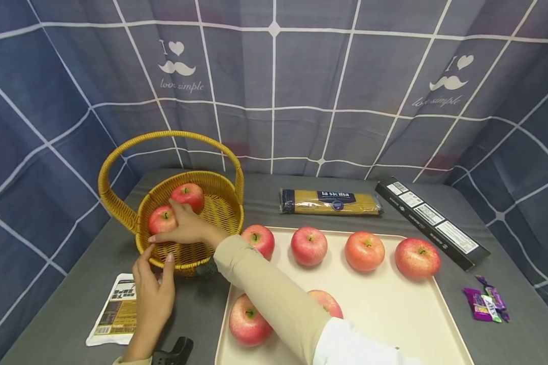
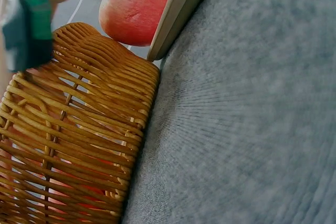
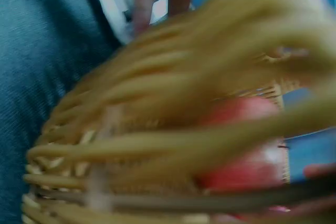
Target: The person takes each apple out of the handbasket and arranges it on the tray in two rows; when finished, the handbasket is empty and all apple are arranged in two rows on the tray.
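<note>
A yellow wicker basket sits at the table's 9 o'clock side and holds two red apples. The right hand reaches over the rim at the basket's 6 o'clock, fingers straight and fairly narrow, fingertips resting against the nearer apple inside. The left hand is at the basket's outer wall at 7 o'clock, fingers relaxed and spread, touching the weave. The cream tray at 3 o'clock of the basket carries six more apples.
</note>
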Action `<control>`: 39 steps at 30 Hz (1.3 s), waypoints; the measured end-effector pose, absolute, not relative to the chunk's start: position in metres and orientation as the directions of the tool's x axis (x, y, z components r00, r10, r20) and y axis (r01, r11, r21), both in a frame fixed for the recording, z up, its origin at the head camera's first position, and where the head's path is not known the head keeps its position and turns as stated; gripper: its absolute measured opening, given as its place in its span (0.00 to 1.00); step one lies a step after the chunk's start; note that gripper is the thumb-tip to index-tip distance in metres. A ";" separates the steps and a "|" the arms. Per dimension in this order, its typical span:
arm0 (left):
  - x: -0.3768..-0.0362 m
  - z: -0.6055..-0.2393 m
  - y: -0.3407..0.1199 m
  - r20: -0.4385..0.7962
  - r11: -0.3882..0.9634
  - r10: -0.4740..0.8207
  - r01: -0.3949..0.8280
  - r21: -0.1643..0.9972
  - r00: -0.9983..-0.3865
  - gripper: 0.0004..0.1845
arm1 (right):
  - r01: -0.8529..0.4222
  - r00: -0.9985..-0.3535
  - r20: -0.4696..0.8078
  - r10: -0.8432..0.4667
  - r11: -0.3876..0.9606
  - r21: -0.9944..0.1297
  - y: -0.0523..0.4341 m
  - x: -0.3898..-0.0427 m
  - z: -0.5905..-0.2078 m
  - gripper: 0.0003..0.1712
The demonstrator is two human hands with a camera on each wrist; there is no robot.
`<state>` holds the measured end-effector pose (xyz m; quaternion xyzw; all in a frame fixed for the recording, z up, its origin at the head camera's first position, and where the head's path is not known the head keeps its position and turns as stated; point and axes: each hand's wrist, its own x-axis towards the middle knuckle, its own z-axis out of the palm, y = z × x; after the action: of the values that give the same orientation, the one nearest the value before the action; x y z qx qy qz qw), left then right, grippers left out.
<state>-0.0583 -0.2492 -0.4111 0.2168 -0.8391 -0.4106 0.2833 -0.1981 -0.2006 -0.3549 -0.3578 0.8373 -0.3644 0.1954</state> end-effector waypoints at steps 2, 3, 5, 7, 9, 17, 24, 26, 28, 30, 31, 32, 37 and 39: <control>-0.059 -0.411 -0.249 0.302 0.565 -0.592 -0.118 0.817 -0.748 0.27 | -0.424 -0.693 -0.039 -0.720 0.451 -0.785 -0.201 -0.198 -0.364 0.59; -0.059 -0.411 -0.249 0.300 0.562 -0.592 -0.115 0.819 -0.748 0.27 | -0.413 -0.705 -0.026 -0.708 0.440 -0.798 -0.201 -0.199 -0.367 0.59; -0.059 -0.411 -0.249 0.299 0.557 -0.594 -0.115 0.822 -0.747 0.27 | -0.393 -0.720 -0.009 -0.694 0.418 -0.819 -0.201 -0.200 -0.372 0.59; -0.059 -0.411 -0.249 0.298 0.554 -0.598 -0.115 0.825 -0.744 0.27 | -0.389 -0.728 0.000 -0.686 0.412 -0.824 -0.200 -0.201 -0.373 0.58; -0.059 -0.411 -0.249 0.294 0.550 -0.602 -0.118 0.827 -0.742 0.27 | -0.383 -0.729 0.004 -0.685 0.402 -0.832 -0.200 -0.202 -0.372 0.58; -0.058 -0.410 -0.249 0.303 0.549 -0.601 -0.106 0.829 -0.740 0.27 | -0.454 -0.663 -0.029 -0.748 0.433 -0.778 -0.196 -0.199 -0.373 0.57; -0.058 -0.412 -0.249 0.312 0.560 -0.595 -0.103 0.822 -0.740 0.27 | -0.520 -0.625 0.033 -0.780 0.384 -0.763 -0.198 -0.199 -0.375 0.57; -0.059 -0.412 -0.249 0.321 0.562 -0.595 -0.096 0.822 -0.737 0.27 | -0.529 -0.610 0.046 -0.791 0.363 -0.767 -0.198 -0.199 -0.375 0.57; -0.059 -0.413 -0.249 0.328 0.563 -0.597 -0.091 0.821 -0.732 0.27 | -0.541 -0.594 0.050 -0.803 0.352 -0.764 -0.197 -0.198 -0.374 0.55; -0.059 -0.413 -0.249 0.332 0.562 -0.599 -0.088 0.823 -0.729 0.27 | -0.543 -0.579 0.056 -0.813 0.334 -0.770 -0.195 -0.198 -0.372 0.52; -0.059 -0.412 -0.249 0.329 0.562 -0.600 -0.091 0.822 -0.729 0.27 | -0.550 -0.571 0.059 -0.819 0.329 -0.767 -0.193 -0.198 -0.371 0.50; -0.059 -0.412 -0.249 0.327 0.561 -0.602 -0.093 0.823 -0.729 0.27 | -0.562 -0.563 0.063 -0.824 0.326 -0.761 -0.192 -0.198 -0.369 0.47; -0.059 -0.411 -0.249 0.297 0.550 -0.601 -0.114 0.827 -0.742 0.28 | -0.608 -0.546 0.127 -0.828 0.287 -0.740 -0.176 -0.203 -0.348 0.35; -0.058 -0.410 -0.249 0.286 0.546 -0.606 -0.126 0.828 -0.743 0.28 | -0.604 -0.561 0.153 -0.813 0.276 -0.748 -0.164 -0.205 -0.334 0.34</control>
<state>-0.0577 -0.2493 -0.4102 0.2198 -0.8322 -0.4227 0.2836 -0.2048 -0.1640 -0.3338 -0.4496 0.7878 -0.4000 0.1310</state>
